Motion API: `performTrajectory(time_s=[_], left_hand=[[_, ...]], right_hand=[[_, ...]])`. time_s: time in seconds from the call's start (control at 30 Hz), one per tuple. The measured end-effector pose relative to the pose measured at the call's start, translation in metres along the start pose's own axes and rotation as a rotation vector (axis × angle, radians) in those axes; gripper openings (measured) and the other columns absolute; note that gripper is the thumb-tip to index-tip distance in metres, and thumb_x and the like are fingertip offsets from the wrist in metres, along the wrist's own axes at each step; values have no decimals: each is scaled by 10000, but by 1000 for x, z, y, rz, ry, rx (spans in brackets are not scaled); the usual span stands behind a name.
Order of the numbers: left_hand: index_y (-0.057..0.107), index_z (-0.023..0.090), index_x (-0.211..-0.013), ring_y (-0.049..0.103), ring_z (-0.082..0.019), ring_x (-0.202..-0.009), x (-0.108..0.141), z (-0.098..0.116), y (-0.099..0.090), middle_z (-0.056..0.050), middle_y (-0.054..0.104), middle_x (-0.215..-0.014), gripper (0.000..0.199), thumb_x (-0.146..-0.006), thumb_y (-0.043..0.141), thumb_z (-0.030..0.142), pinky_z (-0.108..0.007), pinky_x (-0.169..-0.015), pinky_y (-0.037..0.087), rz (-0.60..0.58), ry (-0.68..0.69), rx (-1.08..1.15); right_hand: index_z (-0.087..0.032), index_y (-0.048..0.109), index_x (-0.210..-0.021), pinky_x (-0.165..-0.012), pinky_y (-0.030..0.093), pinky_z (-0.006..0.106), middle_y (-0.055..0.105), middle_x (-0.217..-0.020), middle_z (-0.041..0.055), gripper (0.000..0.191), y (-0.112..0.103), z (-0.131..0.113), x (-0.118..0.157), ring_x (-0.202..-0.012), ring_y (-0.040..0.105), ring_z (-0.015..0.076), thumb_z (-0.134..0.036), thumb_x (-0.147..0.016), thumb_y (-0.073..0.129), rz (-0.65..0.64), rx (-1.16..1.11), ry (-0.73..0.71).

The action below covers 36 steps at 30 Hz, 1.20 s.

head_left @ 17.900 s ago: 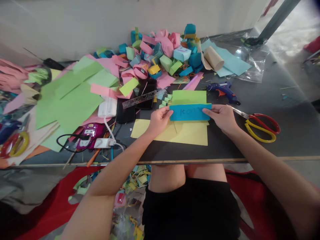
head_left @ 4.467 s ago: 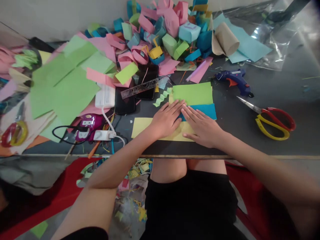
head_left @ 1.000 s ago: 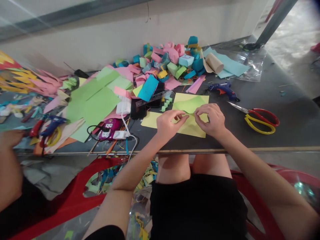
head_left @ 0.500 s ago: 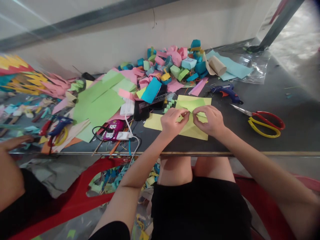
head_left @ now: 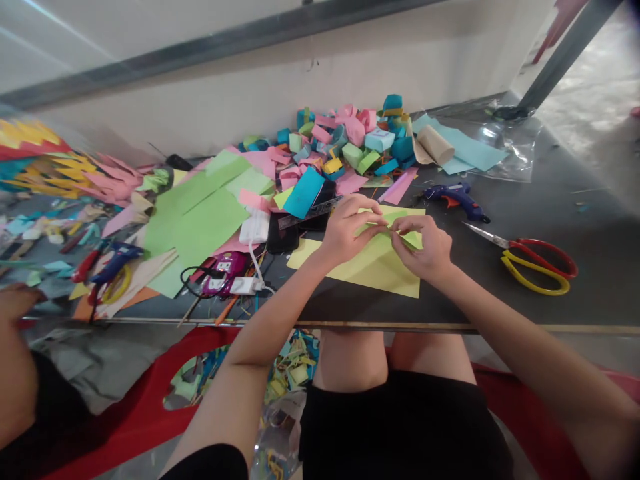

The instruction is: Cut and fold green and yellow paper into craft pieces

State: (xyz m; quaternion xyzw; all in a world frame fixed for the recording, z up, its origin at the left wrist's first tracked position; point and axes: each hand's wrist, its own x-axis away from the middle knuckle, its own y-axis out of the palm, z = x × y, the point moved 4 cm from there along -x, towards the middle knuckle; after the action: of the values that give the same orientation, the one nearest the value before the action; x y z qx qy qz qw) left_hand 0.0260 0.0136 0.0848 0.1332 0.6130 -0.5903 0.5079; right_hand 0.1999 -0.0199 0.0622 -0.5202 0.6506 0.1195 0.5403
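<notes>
Yellow sheets [head_left: 385, 270] lie on the dark table near its front edge. Over them my left hand [head_left: 350, 230] pinches a light green paper piece [head_left: 395, 217] between thumb and fingers. Close beside it, my right hand [head_left: 424, 245] grips the same piece, its fingertips almost touching those of my left hand. The fingers cover much of the green piece, so its shape is only partly visible.
Red-and-yellow-handled scissors [head_left: 537, 267] and a blue glue gun [head_left: 460, 199] lie at the right. Paper loops [head_left: 355, 130] are heaped behind. Green sheets [head_left: 200, 207], a purple power socket [head_left: 227, 270] and a co-worker's hand [head_left: 17, 301] are at the left.
The view has tilted, so the table appears lower. My left hand has lifted its upper fingers and shifted slightly over the green piece; my right hand stays pinched. The co-worker's hand has moved left.
</notes>
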Motion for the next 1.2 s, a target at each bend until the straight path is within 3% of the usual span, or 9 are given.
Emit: performTrajectory(time_s=[0.3,0.43,0.73,0.9,0.97,1.07,1.2], left_hand=[[694,233,-942,665,-195,-1001,-17,-15,5,-48,709,-996,253,-1014,557,433,-408,-954,511,91,44,10],[696,224,-952,683,-196,-1023,-10,-17,12,-47,712,-981,292,-1020,536,459,-416,-980,518,104,4,-66],[688,213,-976,692,-207,-1073,0,-8,16,-61,739,-1039,225,-1038,531,361,-439,-1022,530,92,39,-36],[683,207,-974,717,-196,-1031,5,-3,21,-66,753,-1003,223,-1046,498,307,-405,-949,575,125,89,-119],[689,214,-987,729,-194,-1025,10,-6,22,-63,762,-1001,223,-1047,496,310,-401,-955,580,136,111,-123],[701,219,-1073,719,-220,-1135,16,-16,26,-86,771,-1120,225,-1029,543,372,-434,-1040,553,38,104,-90],[744,224,-1132,725,-205,-1155,24,-31,32,-86,792,-1163,279,-1050,499,328,-415,-1014,570,-174,50,-44]], right_hand=[[-270,517,-1048,-693,620,304,753,-916,-2,173,-4,20,-32,-791,752,160,-226,-930,636,-54,-83,-49],[-271,507,-1043,-690,611,305,759,-927,3,176,-2,26,-30,-773,746,157,-212,-931,628,-102,-45,-45],[-263,518,-994,-688,585,284,761,-890,-9,193,-2,22,-22,-781,756,161,-159,-903,654,-24,-44,-98],[-268,554,-999,-723,605,340,756,-899,1,188,-3,21,-21,-817,751,185,-168,-883,663,-6,-95,-151],[-267,582,-996,-769,609,397,755,-927,22,153,-3,25,-21,-886,750,218,-224,-885,676,-27,-76,-103],[-277,629,-926,-809,604,457,755,-900,42,87,-3,33,-20,-911,745,251,-320,-890,695,-116,-22,-25],[-287,687,-896,-843,606,447,769,-904,40,135,-4,39,-14,-891,749,242,-419,-887,714,-321,-64,-103]])
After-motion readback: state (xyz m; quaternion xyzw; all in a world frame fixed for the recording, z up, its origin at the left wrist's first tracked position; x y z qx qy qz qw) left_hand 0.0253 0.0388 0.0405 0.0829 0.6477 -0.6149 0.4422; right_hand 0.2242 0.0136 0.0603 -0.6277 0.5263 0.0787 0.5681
